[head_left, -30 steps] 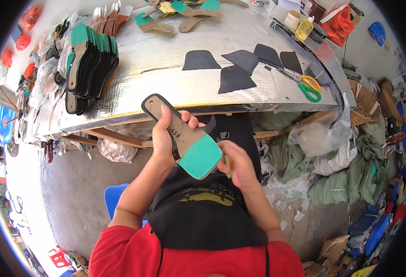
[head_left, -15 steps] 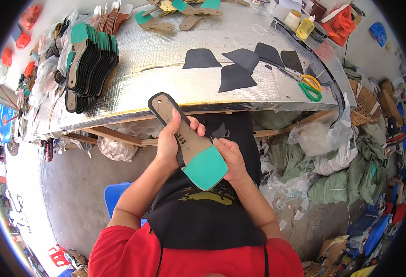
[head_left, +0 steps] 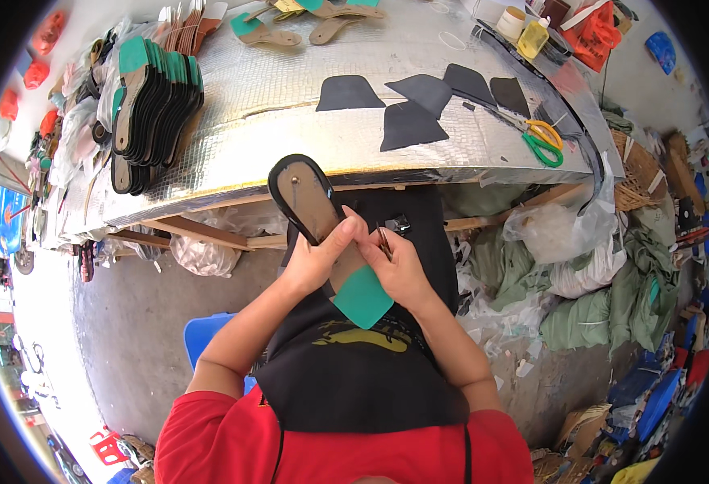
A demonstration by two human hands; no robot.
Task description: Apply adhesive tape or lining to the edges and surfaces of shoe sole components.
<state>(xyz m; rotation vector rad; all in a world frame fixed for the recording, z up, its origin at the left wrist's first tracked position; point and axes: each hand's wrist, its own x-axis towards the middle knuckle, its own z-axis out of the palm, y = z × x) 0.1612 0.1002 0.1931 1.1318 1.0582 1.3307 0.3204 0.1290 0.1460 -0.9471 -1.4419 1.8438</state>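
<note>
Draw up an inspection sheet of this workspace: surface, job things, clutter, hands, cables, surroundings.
Surface: silver, foil-like table covering, creased.
Job things: long brown-and-green insole with black edging, in hand; five dark, flat, roughly trapezoid pieces, on the table; stack of green-ended insoles, at left.
Clutter: scissors with yellow and green handles, near the dark pieces; clear bottle of yellow liquid.
Hands: left hand grips the insole; right hand pinches a thin item, unidentifiable.
Cables: none identifiable.
Surroundings: green fabric bundles, brown woven basket, right.
</note>
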